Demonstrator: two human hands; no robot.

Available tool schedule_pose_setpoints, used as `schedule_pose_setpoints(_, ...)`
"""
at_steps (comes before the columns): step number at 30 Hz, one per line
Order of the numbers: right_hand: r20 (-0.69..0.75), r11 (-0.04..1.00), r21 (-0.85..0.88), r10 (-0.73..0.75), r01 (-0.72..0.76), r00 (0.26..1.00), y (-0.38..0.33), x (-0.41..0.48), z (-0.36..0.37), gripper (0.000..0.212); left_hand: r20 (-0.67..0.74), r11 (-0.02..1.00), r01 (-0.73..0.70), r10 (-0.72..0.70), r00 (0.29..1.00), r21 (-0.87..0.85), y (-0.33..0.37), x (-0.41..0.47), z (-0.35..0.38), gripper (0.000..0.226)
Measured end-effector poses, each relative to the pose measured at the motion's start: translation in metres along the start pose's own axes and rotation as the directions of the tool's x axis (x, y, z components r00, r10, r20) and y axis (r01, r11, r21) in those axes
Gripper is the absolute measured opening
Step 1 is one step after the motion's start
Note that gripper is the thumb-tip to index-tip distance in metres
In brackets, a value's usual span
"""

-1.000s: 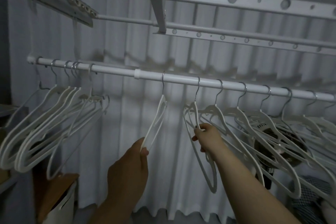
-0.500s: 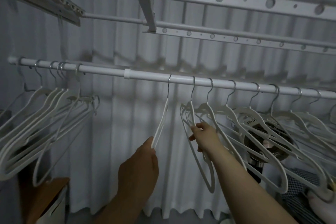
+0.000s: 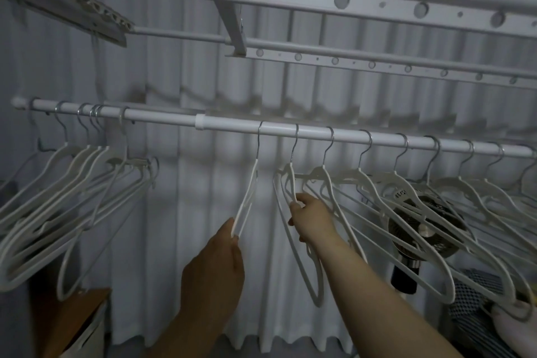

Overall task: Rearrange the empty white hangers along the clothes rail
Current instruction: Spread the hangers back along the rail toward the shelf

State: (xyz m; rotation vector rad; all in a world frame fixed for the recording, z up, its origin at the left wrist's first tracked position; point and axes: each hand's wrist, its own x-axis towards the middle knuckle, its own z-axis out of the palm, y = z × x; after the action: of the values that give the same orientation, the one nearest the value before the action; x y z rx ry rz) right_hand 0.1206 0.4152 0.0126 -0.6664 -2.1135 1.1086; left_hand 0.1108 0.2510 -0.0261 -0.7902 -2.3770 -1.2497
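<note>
So the lone hanger [image 3: 247, 197] hangs by its hook near the middle of the clothes rail [image 3: 313, 134], turned edge-on, in the gap between the two groups. My left hand [image 3: 215, 267] pinches its bottom end between thumb and fingertips. Just beside it on the right, the second hanger [image 3: 291, 180] is also on the rail, and my right hand [image 3: 312, 218] has its fingers curled round that one's arm. A tight bunch of hangers [image 3: 58, 183] sits at the rail's far left, and a spread-out row of hangers [image 3: 401, 183] runs off right. A dark fan [image 3: 430, 229] is behind that row, with a pale curtain [image 3: 189, 212] as backdrop.
</note>
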Motion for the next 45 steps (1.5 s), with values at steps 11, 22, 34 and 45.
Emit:
schedule_pose_setpoints(11,0.042,1.000,0.006,0.016,-0.017,0.999,-0.011,-0.005,0.008,0.041,-0.036,1.000,0.025,-0.026,0.999,-0.013,-0.008,0.001,-0.003,0.044)
schedule_pose_setpoints(22,0.075,0.999,-0.033,0.018,-0.015,0.997,-0.016,-0.007,0.014,0.044,-0.064,0.999,0.033,-0.034,0.997,-0.029,-0.012,0.002,-0.007,0.043)
schedule_pose_setpoints(34,-0.027,0.969,-0.219,-0.124,0.115,0.992,-0.025,-0.012,-0.017,0.049,-0.195,0.999,0.048,-0.047,0.980,-0.003,-0.005,-0.011,-0.019,0.049)
schedule_pose_setpoints(45,0.019,0.943,0.198,-0.276,0.267,0.961,-0.031,-0.042,-0.020,0.023,-0.419,0.969,0.236,-0.183,0.889,0.078,-0.025,-0.039,-0.059,0.025)
